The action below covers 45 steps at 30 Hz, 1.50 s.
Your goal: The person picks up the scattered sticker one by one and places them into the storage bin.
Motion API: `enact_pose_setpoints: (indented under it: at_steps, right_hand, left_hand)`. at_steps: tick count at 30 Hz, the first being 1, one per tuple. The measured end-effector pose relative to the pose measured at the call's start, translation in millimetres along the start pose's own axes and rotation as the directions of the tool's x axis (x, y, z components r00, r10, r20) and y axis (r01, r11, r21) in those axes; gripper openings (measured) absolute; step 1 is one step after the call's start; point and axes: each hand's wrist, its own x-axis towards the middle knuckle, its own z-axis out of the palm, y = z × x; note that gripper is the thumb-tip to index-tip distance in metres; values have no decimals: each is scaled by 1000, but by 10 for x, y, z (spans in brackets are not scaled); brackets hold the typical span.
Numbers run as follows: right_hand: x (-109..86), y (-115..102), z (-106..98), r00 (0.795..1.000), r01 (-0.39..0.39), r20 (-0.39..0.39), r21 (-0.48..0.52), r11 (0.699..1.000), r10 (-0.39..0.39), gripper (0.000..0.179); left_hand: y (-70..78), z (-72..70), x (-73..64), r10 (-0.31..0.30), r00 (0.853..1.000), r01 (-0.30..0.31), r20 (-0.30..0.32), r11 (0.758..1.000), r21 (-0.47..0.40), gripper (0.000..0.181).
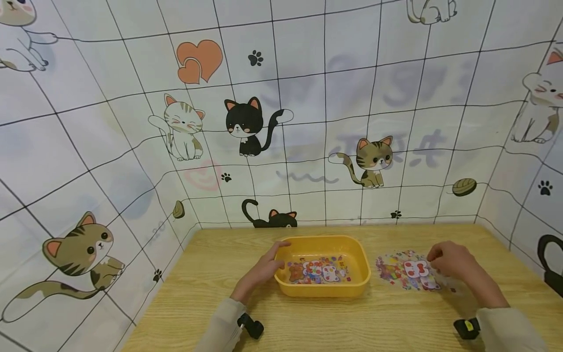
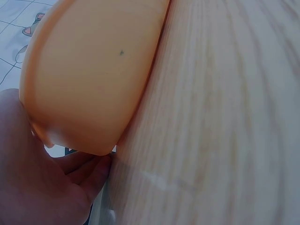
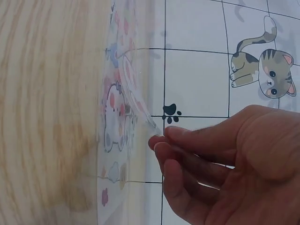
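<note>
Your right hand [image 1: 446, 261] pinches the near corner of a clear sticker sheet [image 1: 409, 271] between thumb and fingertips [image 3: 159, 140], lifting that corner slightly off the tabletop [image 1: 308, 322]. The sheet lies toward the right half of the tabletop, just beside a yellow tray [image 1: 323, 288]. Your left hand [image 1: 264, 269] curls over the tray's left rim, thumb inside, steadying it near the tabletop's centre.

To peel well, I would keep the pinch at the very corner, lift slowly and at a low angle so the film does not crease, and keep the tray held in place.

Count: one tray, one sticker sheet outside it, and one more printed sheet [image 1: 318, 271] lying flat inside the tray.
</note>
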Motion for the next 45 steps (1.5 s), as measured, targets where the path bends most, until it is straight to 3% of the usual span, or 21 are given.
enact_pose_setpoints:
  at_steps: [6,11,21,45]
  right_hand:
    - [-18,-13,-54,999,42,33,43,998,-43,25]
    - [-37,-30,-86,998,70,-9,43,997,-70,24]
    - [-50,-42,-149,998,37,-53,116,993,-31,27]
    - [-137,-161,-292,982,80,-178,143,987,-53,28]
  left_hand:
    - [-10,-1,3,-3,1000,3,2,1000,0,64]
    - [-14,4,4,-5,1000,5,-2,1000,8,64]
    - [-4,6,3,-5,1000,5,-6,1000,-3,64]
    - [-14,13,6,-17,1000,17,-4,1000,-16,64]
